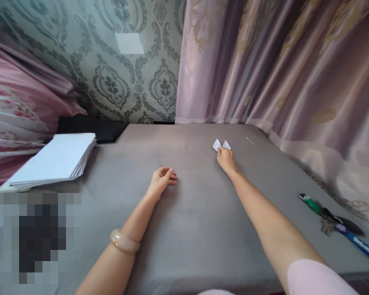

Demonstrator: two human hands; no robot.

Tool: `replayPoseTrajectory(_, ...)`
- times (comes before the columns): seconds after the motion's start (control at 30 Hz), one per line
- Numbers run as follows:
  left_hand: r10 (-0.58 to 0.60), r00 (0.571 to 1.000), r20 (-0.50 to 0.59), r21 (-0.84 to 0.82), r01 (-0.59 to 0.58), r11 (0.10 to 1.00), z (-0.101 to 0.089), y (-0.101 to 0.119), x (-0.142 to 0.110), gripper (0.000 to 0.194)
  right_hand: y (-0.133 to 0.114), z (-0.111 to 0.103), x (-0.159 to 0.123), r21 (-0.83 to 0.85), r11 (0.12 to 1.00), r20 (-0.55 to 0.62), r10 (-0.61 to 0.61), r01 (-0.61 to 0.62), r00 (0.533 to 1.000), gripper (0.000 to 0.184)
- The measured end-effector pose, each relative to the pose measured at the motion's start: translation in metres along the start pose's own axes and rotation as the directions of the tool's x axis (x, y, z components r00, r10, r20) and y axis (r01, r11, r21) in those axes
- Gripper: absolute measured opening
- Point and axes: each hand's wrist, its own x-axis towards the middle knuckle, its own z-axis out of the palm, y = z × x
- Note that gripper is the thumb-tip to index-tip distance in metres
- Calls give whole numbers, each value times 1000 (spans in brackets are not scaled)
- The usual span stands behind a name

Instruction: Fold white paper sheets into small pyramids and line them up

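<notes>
A small folded white paper point(216, 144) with two pointed tips shows toward the far right of the grey-covered table point(196, 229). My right hand point(225, 159) is closed on its near edge, and the fingers hide the lower part of the paper. Nearer and to the left, my left hand point(164, 179) rests just over the cloth, fingers loosely bent and apart, with nothing seen in it. A pale bangle point(124, 241) circles my left forearm. Beyond the right hand lies a thin white stick point(250, 141).
At left sits a thick stack of white paper point(57, 157), with a black folded item point(92, 128) behind it. Keys point(326, 226) on a blue strap point(361, 246) lie at the right edge. Curtains point(264, 73) hang along the right side.
</notes>
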Motion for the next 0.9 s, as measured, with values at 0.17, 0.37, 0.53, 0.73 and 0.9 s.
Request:
replayPoseTrajectory(0.17,-3,1000,3,10,3,1000,1,2,-1,13,-1,1,7,6,1000,25,9,-9,1000,32)
replayPoseTrajectory(0.37,-4,1000,6,13,4,1000,1,3,-3,12,0,-3,2,46,998,-7,43,-43,999,36)
replayPoseTrajectory(0.53,8,1000,17,11,-9,1000,1,3,-4,11,22,-14,-2,43,981,-76,192,-190,978,44)
replayPoseTrajectory(0.73,-1,1000,5,16,1,1000,0,1,-1,13,42,-17,5,24,987,-43,157,-156,987,36)
replayPoseTrajectory(0.9,-6,1000,11,14,6,1000,-1,-1,0,19,43,-14,9,-1,987,-47,159,-159,986,25)
